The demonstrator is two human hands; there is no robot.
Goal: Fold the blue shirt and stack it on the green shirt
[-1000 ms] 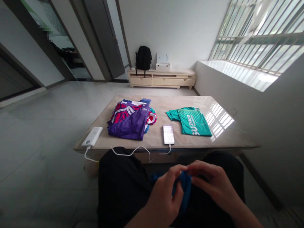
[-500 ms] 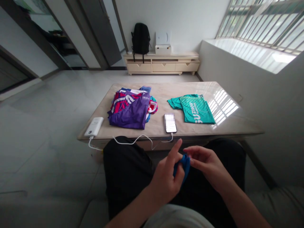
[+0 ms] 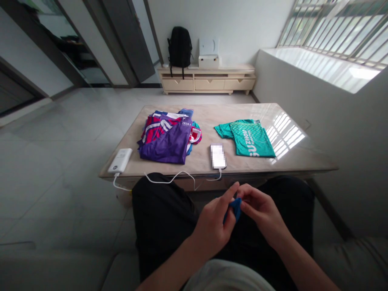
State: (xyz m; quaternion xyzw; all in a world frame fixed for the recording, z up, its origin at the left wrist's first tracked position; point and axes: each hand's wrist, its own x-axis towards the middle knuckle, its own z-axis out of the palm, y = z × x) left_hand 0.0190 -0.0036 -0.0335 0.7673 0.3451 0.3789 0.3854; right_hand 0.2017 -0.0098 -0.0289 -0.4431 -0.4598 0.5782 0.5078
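Above my lap, a small bunched piece of blue cloth (image 3: 236, 207) is held between my two hands; most of it is hidden by the fingers, so its full shape cannot be told. My left hand (image 3: 214, 220) is closed around it, with the index finger pointing up and forward. From the other side, my right hand (image 3: 262, 210) pinches the cloth's right edge with thumb and fingertips. Beyond the hands, a phone (image 3: 218, 157) lies on the table. A folded teal shirt (image 3: 254, 139) with white lettering lies to its right.
On the marble-look table (image 3: 169, 169) a pile of folded shirts (image 3: 165, 141), purple on top, lies at left. A white power bank (image 3: 120, 161) sits at the left corner; its white cable (image 3: 169, 182) hangs along the front edge. A black backpack (image 3: 180, 46) stands on the far cabinet (image 3: 209, 84).
The fingertips of both hands have come closer together, and less of the blue cloth shows between them. The things on the table have stayed put.
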